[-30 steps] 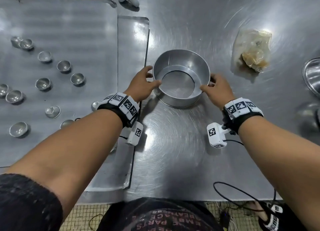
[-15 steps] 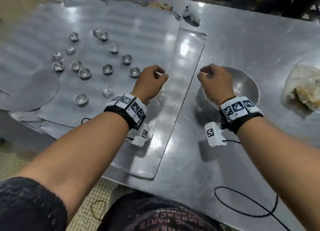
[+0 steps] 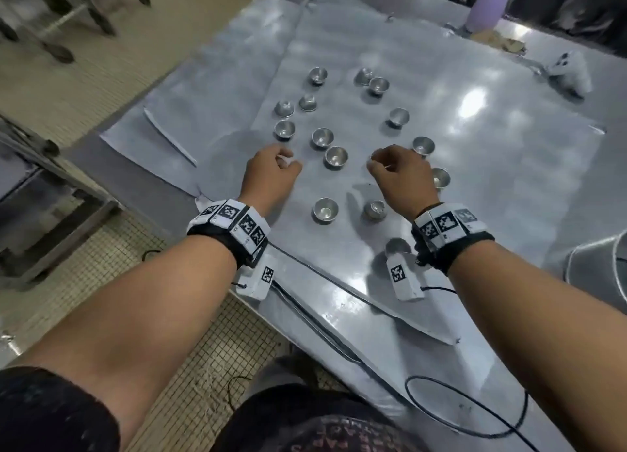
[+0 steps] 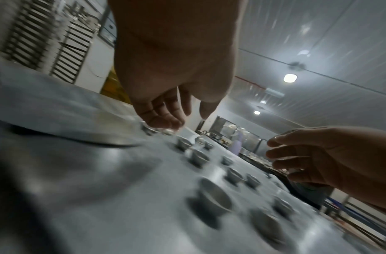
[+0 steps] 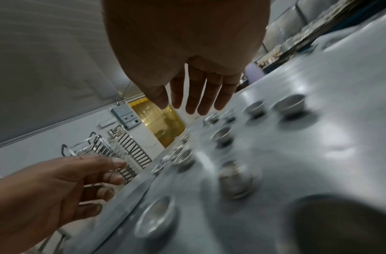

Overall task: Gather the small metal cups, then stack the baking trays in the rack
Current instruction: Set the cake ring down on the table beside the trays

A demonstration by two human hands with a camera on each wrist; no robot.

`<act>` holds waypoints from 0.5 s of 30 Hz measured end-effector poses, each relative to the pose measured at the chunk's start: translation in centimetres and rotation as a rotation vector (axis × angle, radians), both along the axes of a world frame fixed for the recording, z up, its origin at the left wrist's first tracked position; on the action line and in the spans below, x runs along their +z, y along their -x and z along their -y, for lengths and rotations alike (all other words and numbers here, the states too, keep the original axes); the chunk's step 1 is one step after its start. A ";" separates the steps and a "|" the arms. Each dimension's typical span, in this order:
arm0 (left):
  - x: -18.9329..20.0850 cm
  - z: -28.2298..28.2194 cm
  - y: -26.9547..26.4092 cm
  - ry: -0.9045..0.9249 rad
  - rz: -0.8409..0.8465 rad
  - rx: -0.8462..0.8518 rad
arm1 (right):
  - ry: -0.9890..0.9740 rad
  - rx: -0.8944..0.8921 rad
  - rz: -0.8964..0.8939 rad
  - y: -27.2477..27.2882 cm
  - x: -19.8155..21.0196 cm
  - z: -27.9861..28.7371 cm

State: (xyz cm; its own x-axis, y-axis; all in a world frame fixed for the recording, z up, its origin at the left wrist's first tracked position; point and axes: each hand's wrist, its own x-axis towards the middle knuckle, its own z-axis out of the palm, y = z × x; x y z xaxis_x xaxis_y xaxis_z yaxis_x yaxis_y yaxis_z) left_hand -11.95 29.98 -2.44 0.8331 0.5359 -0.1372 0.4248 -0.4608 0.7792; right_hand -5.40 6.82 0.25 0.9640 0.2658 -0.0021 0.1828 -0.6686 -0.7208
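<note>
Several small metal cups lie scattered on a flat baking tray [image 3: 492, 166]. My left hand [image 3: 288, 159] hovers over the tray's left part, fingers loosely curled and holding nothing, just left of one cup [image 3: 336, 156]. My right hand [image 3: 376, 163] hovers to the right of that cup, empty as well, with two cups [image 3: 423, 145] [image 3: 441, 177] partly hidden behind it. In the right wrist view its fingers [image 5: 196, 96] hang straight above the cups. Two more cups [image 3: 325, 210] [image 3: 375, 210] sit between my wrists. A tall tray rack [image 5: 126, 147] stands across the room.
More flat trays [image 3: 203, 105] lie under and left of the top one, overhanging the table edge. A round pan [image 3: 597, 268] sits at the right edge. A purple bottle [image 3: 485, 7] and a white object [image 3: 570, 71] are at the back. A black cable [image 3: 475, 414] loops near me.
Both hands let go of the round pan and moved left over the tray of cups. The pan now sits at the far right, and my view has swung left.
</note>
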 end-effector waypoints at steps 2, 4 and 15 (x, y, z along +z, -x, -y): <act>-0.9 -4.1 0.4 -0.032 -0.043 0.034 | -0.010 0.032 -0.026 -0.3 -0.6 -4.0; -1.7 -7.7 0.7 -0.067 -0.103 0.054 | 0.005 0.051 -0.088 -0.6 -1.5 -7.5; -4.4 -17.3 2.9 -0.013 -0.287 0.128 | 0.173 0.151 -0.266 -1.3 -4.7 -17.9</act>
